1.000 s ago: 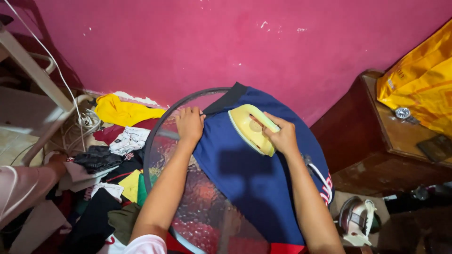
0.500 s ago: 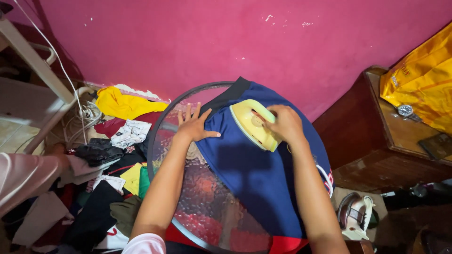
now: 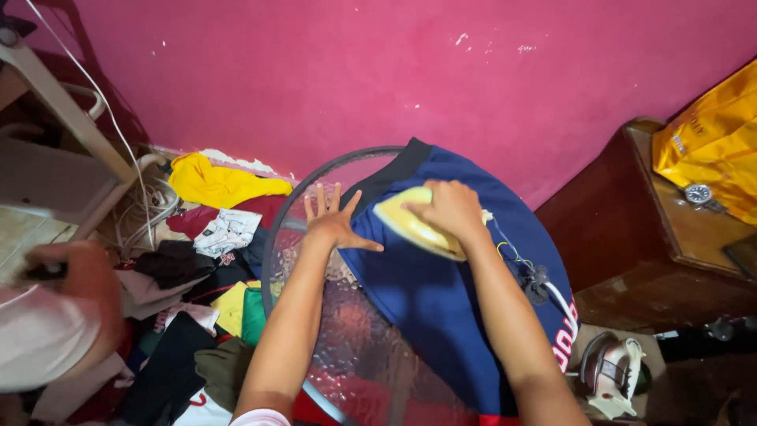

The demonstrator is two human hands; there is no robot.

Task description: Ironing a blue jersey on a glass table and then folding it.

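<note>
the person's right hand [image 3: 451, 209] is wrapped around the top of a pale yellow iron [image 3: 410, 226], gripping it and pressing it flat onto a dark blue garment [image 3: 441, 308]. the iron sits near the upper end of the garment, just below its black waistband [image 3: 394, 170], with its nose pointing left. the left hand [image 3: 335, 221] holds nothing: it lies open, fingers spread, palm down on the left edge of the blue cloth, thumb stretched across the fabric toward the iron, just beside it but not touching.

the garment is spread over a round glass table [image 3: 347, 347] with a dark rim, covering the right part of it; the bare glass shows on the left under the left forearm. a thin cord [image 3: 524, 264] trails from the iron across the cloth on the right side.

left of the table a heap of clothes [image 3: 205, 268] lies on the floor, with a yellow piece [image 3: 217, 183] on top against the pink wall [image 3: 315, 71]. at the far left edge another person's hand [image 3: 75, 276] shows, blurred, closed around something dark. on the right stands a dark wooden cabinet [image 3: 631, 237] with a yellow bag [image 3: 714, 146] and a wristwatch [image 3: 698, 194] on it. a second iron [image 3: 611, 371] rests on the floor below it.
</note>
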